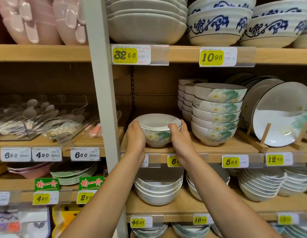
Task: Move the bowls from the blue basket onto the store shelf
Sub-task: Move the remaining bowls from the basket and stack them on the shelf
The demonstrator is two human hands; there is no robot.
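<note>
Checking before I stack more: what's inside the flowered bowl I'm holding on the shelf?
Inside the flowered bowl: plain white, nothing in it. Its near inner wall is hidden behind the rim; the left hand and right hand cover its sides.

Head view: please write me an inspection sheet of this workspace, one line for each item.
Surface: wooden shelf, middle level, price tags on its front edge.
Job's things: one lotus bowl upright at the shelf front; blue basket not in view.
Clutter: matching bowl stack to the right, apart from it; plate leaning on a wooden stand.
Grippers: left hand and right hand hold the bowl's sides, fingers curled round it.
Cables: nothing seen.
Surroundings: crockery on shelves above and below; packed spoons to the left.
</note>
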